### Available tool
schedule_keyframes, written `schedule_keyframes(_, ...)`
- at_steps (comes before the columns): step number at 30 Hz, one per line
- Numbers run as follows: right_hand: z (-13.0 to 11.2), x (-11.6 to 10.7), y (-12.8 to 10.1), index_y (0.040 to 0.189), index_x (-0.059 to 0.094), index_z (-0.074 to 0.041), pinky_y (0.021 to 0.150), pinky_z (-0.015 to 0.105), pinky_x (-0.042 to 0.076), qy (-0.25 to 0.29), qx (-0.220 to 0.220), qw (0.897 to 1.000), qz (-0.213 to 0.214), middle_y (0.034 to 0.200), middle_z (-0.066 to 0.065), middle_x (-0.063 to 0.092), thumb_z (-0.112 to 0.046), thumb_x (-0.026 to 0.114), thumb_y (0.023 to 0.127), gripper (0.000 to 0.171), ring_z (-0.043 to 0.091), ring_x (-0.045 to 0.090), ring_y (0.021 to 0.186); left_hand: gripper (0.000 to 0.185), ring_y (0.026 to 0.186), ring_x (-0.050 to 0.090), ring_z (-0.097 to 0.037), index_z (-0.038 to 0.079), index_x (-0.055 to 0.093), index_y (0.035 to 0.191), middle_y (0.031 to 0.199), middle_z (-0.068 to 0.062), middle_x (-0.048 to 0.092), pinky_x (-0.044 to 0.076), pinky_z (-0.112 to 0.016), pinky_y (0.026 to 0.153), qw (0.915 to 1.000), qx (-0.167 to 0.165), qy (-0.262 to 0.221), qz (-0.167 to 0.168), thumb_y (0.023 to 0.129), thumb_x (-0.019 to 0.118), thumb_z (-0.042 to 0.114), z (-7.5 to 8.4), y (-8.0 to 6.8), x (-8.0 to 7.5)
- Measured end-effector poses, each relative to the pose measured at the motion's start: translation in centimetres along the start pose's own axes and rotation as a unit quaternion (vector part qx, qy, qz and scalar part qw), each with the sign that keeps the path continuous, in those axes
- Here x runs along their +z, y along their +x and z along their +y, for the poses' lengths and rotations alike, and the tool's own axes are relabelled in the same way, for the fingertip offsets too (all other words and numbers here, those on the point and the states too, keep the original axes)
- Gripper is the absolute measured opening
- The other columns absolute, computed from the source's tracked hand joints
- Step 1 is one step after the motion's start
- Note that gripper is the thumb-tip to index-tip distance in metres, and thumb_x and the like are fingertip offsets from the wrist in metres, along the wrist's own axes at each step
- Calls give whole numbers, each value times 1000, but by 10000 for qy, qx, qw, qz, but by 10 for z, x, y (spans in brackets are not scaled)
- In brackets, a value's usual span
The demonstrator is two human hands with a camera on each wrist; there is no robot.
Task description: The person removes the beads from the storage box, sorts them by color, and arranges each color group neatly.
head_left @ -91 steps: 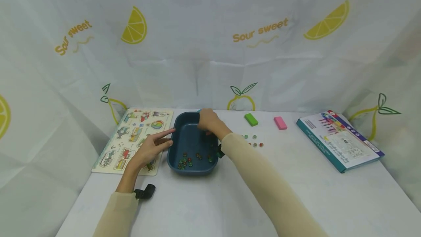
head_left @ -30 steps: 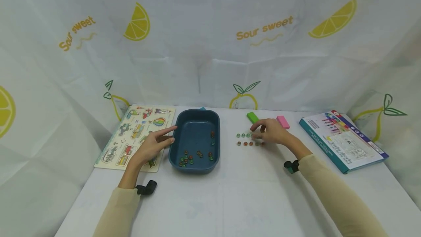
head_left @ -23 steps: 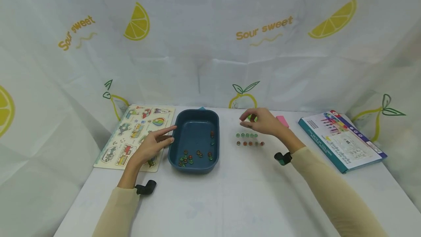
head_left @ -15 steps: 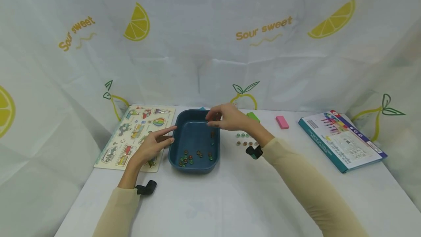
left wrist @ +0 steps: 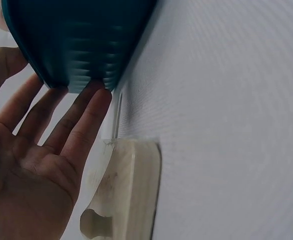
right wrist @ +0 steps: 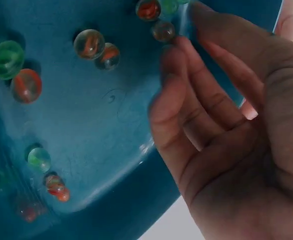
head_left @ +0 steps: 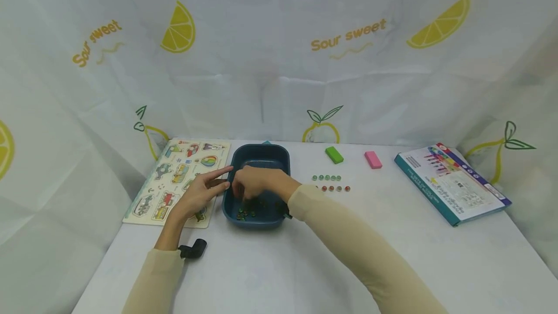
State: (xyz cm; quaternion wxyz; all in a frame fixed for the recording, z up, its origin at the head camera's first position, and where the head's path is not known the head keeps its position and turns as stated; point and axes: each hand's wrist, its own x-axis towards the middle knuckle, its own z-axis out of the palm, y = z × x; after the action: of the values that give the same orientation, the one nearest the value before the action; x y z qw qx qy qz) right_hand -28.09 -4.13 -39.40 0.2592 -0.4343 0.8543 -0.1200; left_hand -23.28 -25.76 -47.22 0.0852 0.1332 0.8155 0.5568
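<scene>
Marbles lie loose on the floor of the blue tray, small glass balls, hard, smooth and likely quick to roll, so each is best pinched between thumb and fingertip from above. The right hand reaches in among them, fingers slightly bent, holding nothing visible. The left hand rests flat-fingered against the tray's outer wall, beside the puzzle board
</scene>
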Motion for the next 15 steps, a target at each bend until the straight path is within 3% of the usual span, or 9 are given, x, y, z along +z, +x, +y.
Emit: schedule_keyframes(15, -10, 6, 2, 113, 81, -16, 88, 27, 66, -617, 808, 9944, -293, 113, 1, 79, -6, 76, 97, 19, 14, 77, 100, 56, 145, 56, -40, 20, 51, 159, 167, -13, 46, 57, -44, 113, 10000, -17, 29, 17, 107, 66, 31, 1, 1, 0)
